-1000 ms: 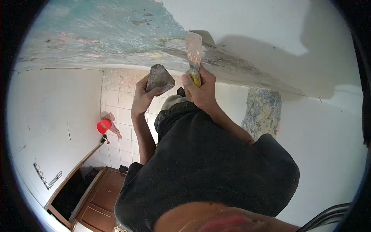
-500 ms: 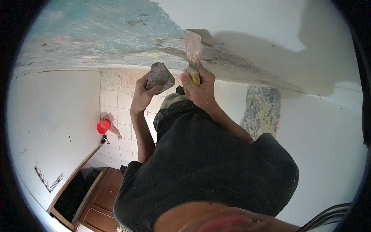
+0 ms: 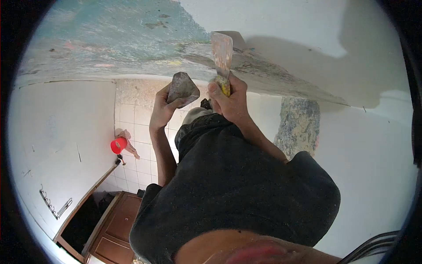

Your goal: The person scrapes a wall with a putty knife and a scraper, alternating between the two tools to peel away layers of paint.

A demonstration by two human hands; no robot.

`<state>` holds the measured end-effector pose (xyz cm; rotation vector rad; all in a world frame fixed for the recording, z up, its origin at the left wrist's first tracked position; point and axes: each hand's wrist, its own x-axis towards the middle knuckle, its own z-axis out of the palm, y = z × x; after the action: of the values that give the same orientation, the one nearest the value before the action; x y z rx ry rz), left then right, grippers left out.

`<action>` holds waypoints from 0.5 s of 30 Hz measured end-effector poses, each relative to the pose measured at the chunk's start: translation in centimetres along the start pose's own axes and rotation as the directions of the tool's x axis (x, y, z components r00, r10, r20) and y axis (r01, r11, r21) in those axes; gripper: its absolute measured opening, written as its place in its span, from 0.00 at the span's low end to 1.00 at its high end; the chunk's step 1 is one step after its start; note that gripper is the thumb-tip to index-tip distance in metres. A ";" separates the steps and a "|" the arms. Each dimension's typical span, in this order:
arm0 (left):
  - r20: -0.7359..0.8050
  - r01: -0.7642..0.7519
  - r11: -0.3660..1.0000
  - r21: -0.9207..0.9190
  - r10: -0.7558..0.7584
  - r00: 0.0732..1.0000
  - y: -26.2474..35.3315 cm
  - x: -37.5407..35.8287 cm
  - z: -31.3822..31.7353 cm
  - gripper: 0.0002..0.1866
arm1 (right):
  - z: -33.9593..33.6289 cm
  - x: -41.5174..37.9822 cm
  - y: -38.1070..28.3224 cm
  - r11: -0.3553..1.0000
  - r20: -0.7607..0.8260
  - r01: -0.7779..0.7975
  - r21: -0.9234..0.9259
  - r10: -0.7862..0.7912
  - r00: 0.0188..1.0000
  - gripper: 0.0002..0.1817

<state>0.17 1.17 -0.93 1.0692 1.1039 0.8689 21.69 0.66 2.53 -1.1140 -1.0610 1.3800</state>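
Observation:
My left hand (image 3: pixel 163 108) is closed round the lower left edge of a flat, grey-brown angular plate (image 3: pixel 182 89), its thumb across the near side. In my right hand (image 3: pixel 231 99) is the yellow handle of a putty knife (image 3: pixel 223 55), held upright with its wide, stained blade pointing at the wall. The blade overlaps the border between the rough, scraped blue-green patch (image 3: pixel 118 35) and the white wall surface (image 3: pixel 281 22); whether it touches is unclear. The plate and the knife are apart.
A red bucket (image 3: pixel 118 145) stands on the tiled floor (image 3: pixel 141 152) beside a pinkish cloth. Hooks (image 3: pixel 48 203) hang on the left wall, near a brown wooden door (image 3: pixel 125 215). Another bare rough patch (image 3: pixel 299 125) is on the right. Black cables (image 3: pixel 373 246) show at lower right.
The putty knife has turned slightly, its blade now showing wider and a little further right. My right hand has shifted slightly right. The plate is nearly where it was.

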 end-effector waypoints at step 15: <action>0.037 -0.004 1.000 -0.020 0.004 0.999 0.0 0.8 0.4 0.22 | -0.3 0.3 -0.6 0.996 0.046 0.084 0.018 -0.084 0.995 0.12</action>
<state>0.70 1.79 -1.08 1.0672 1.0601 0.8582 22.05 1.00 3.03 -1.0183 -1.1156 1.3513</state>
